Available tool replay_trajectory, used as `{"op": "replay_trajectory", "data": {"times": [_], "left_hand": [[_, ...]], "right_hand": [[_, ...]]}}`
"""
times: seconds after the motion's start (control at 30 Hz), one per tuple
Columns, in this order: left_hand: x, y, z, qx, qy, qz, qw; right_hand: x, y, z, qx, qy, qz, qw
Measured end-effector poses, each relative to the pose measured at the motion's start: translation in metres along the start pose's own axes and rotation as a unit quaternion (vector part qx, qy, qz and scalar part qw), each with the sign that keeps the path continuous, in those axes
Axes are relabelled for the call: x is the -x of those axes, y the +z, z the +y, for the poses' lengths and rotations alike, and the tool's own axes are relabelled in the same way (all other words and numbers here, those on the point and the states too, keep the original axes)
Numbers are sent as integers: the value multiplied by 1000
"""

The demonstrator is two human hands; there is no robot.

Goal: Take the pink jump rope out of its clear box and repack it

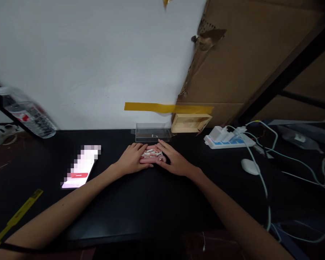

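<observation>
A small pink case [148,160] filled with pink and white pieces lies on the black table [141,209], with a round clear part at its right end. My left hand [131,158] is curved around the case's left side, fingers against it. From the right, my right hand [175,159] holds the other side, its thumb near the round part. Just behind the case stands a clear plastic box [151,132].
Behind, at right, is a cream open box [191,122]. A white power strip [229,139] with cables and a white mouse [250,167] are on the right. At left are a lit phone [82,168], a plastic bottle [29,115] and a yellow strip [18,215].
</observation>
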State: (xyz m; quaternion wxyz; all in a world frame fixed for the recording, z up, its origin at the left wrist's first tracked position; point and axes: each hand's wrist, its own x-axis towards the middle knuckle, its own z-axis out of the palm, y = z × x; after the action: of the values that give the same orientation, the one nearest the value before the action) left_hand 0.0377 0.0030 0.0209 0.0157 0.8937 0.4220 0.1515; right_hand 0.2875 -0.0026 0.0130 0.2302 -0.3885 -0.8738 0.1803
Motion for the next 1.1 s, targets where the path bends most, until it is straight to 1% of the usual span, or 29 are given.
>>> {"op": "replay_trajectory", "data": {"times": [0.13, 0.23, 0.4, 0.6, 0.73, 0.83, 1.0, 1.1], "left_hand": [[2, -7, -1, 18, 25, -20, 999], [3, -11, -1, 29, 43, -27, 998], [5, -9, -1, 14, 44, -41, 998], [5, -4, -5, 5, 43, -60, 997], [4, -5, -7, 9, 45, -78, 996], [5, -5, -6, 10, 48, -63, 997], [7, 1, -1, 2, 24, -7, 1000], [7, 2, 0, 7, 24, 18, 1000]], "right_hand": [[1, -1, -2, 1, 10, -43, 999], [3, -2, -3, -1, 13, -60, 998], [4, -3, -2, -21, 7, -59, 998], [3, -1, -1, -42, -19, -36, 998], [3, 1, 4, -37, -11, -39, 998], [3, 2, 10, -33, -1, -41, 999], [2, 2, 13, -32, -28, -39, 998], [2, 0, 10, -40, -8, -35, 999]]}}
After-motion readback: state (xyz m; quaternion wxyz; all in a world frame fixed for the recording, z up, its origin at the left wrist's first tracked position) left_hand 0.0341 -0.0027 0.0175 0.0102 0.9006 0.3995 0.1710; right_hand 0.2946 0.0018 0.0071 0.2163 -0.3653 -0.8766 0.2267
